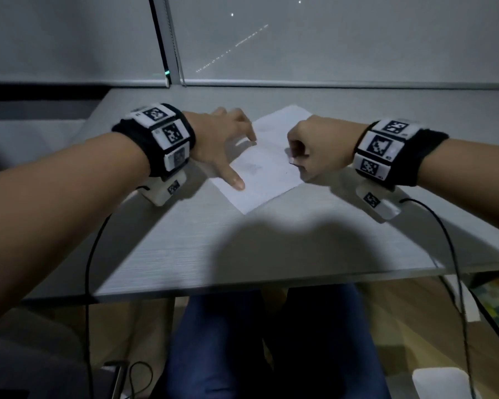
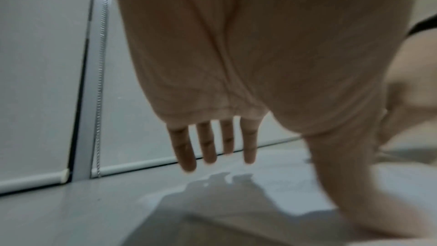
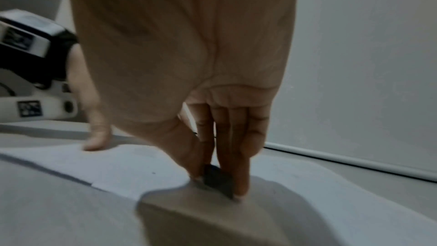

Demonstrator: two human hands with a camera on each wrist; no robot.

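Observation:
A white sheet of paper [image 1: 260,174] lies skewed on the grey table [image 1: 242,249]. My left hand [image 1: 244,161] is spread over the sheet's left part, its thumb [image 1: 236,182] pressing the paper near the near-left edge and its straight fingers [image 2: 208,147] reaching over the far part. My right hand [image 1: 296,156] is curled at the sheet's right edge. In the right wrist view it pinches a small dark block [image 3: 216,179] between thumb and fingers, the block's lower end touching the paper [image 3: 118,167]. What the block is cannot be told.
Behind the table are lowered grey roller blinds with a bottom rail [image 1: 329,83] and a bead chain [image 1: 175,38]. Black cables [image 1: 450,240] run from both wrist units over the table's front edge. My legs are under the table.

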